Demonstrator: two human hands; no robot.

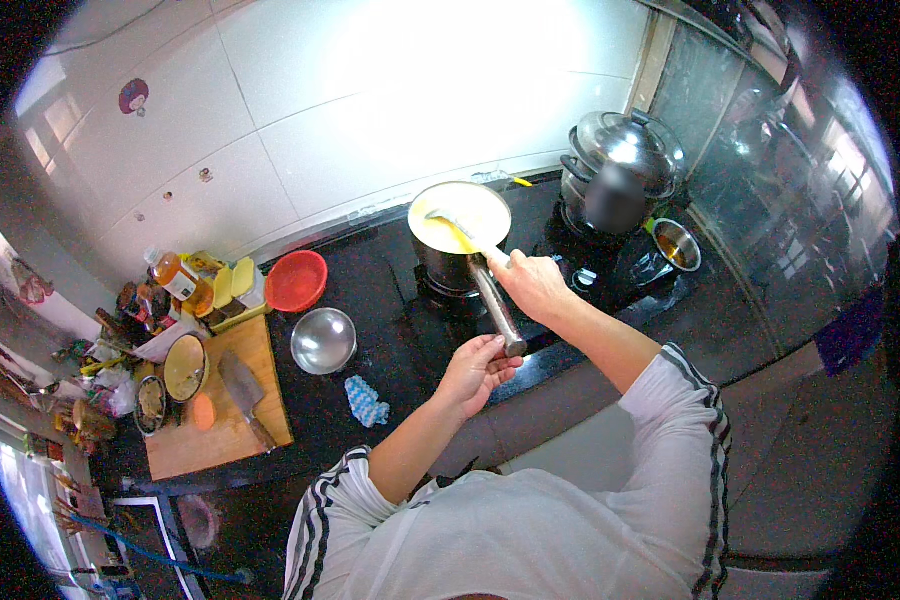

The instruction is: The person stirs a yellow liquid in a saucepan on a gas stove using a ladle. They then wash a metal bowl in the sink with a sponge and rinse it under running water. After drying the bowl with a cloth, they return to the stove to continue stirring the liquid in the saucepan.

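Observation:
A saucepan of pale yellow liquid stands on the left burner of the black gas stove. Its long handle points towards me. The fingers of my left hand close around the handle's end. My right hand grips the pale handle of a ladle, whose bowl dips into the liquid near the pan's left side. My right hand is above the pan's handle.
A lidded steel pot stands on the right burner, beside a small metal cup. On the left are a red plastic bowl, a steel bowl, a blue-and-white cloth and a wooden cutting board bearing a cleaver.

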